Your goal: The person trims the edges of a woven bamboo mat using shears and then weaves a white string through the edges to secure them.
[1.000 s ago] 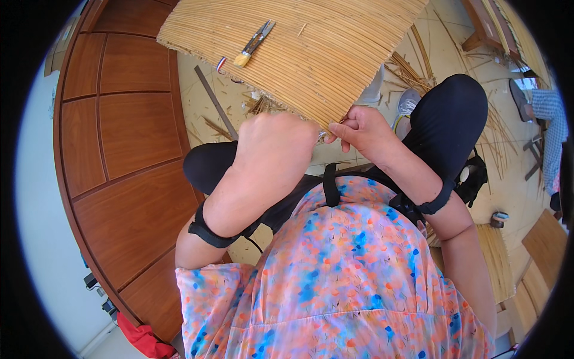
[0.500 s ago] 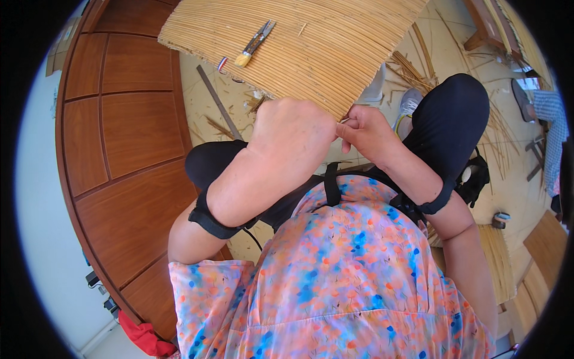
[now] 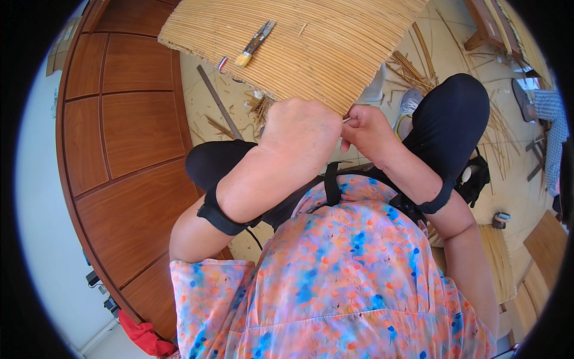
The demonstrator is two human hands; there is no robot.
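A mat of thin tan reed stalks [image 3: 341,51] spreads before me, its near corner reaching my hands. My left hand [image 3: 304,128] is curled at that corner, back upward; its fingers and whatever they hold are hidden. Close against it, my right hand [image 3: 369,133] pinches a thin pale strand [image 3: 347,119] between thumb and forefinger. The strand's material is too small to make out. On the mat lies a pair of dark snips [image 3: 257,42] with a yellowish wrapped end, beside a small striped tag [image 3: 222,64].
Brown wooden panels [image 3: 137,128] rise on the left. Loose reed stalks [image 3: 412,72] litter the tiled floor, with a long strip [image 3: 215,99] at left. My knees flank the mat's corner. Another person's checked trouser leg [image 3: 547,107] shows at far right, near wooden furniture.
My left hand and forearm have shifted slightly to the right, against the right hand. The right hand, mat and snips stay nearly where they were.
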